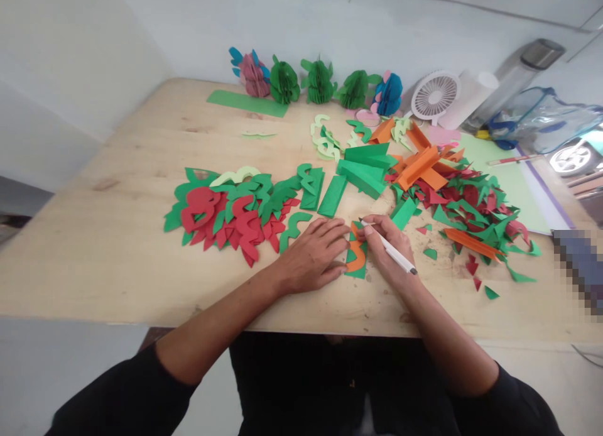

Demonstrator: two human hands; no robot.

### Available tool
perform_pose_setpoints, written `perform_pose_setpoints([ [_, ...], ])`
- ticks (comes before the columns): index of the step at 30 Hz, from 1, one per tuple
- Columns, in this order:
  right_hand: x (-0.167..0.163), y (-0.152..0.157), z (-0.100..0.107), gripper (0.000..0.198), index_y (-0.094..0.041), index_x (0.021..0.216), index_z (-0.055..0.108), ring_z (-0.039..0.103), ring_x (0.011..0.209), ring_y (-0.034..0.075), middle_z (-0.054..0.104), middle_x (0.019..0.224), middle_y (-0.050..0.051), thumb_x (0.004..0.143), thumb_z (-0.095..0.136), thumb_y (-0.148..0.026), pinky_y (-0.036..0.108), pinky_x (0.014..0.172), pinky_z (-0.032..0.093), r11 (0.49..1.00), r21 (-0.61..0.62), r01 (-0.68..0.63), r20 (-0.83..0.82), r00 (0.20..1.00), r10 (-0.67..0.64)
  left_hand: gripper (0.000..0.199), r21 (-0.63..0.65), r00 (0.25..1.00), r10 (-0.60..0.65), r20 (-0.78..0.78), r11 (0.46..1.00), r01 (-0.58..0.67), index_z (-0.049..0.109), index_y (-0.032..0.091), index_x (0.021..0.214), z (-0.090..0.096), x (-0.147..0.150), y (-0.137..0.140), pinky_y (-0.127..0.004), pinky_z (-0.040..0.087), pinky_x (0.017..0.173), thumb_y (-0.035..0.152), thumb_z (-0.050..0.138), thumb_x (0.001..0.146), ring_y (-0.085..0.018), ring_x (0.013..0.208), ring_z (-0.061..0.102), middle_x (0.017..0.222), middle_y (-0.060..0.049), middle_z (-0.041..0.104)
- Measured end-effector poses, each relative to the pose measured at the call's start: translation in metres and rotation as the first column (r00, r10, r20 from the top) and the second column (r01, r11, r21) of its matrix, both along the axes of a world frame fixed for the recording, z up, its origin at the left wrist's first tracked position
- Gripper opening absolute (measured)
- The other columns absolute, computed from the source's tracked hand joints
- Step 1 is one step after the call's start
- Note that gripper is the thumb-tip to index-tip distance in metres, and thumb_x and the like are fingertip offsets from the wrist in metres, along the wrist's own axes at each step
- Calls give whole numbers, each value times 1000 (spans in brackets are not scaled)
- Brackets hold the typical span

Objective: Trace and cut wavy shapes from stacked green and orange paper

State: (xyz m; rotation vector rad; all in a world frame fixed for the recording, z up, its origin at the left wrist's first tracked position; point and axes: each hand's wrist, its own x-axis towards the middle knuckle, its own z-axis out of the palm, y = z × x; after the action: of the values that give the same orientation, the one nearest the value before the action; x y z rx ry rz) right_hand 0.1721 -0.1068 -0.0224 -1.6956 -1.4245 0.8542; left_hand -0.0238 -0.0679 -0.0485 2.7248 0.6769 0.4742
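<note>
Heap of cut red and green shapes point(247, 219) on the left, so I'd guess loads are done; folded green strips point(332, 196) look uncut. Left hand point(316, 254)'s flattish, thumb apart, fingertips against a green piece point(358, 274) topped by an orange wavy piece point(358, 258), between both hands; right hand point(391, 241)'s fingers pinch a white pen point(394, 255).

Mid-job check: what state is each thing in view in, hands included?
left hand: laid down, fingers extended
right hand: gripping the white pen
white pen: slanted, point near the orange cutout
orange cutout: flat on green paper
green paper: partly covered
orange strips: folded, heaped
paper scraps: loosely piled
bottle: capped
fan: upright; running or not, unclear
paper figures: lined up by the wall
</note>
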Motion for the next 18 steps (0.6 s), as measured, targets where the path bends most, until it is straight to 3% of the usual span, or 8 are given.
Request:
perform_pose_setpoints([
  [18,0,-1,-2,24,-25,103,61,72,85,21,75,85,3,88,53,-42,30,72,54,1000,12,7,-28,1000,-7,33,-51,1000,-4,22,999,5,55,16,118,-5,0,4,-52,29,115,29,55,87,-31,139,37,141,-16,51],
])
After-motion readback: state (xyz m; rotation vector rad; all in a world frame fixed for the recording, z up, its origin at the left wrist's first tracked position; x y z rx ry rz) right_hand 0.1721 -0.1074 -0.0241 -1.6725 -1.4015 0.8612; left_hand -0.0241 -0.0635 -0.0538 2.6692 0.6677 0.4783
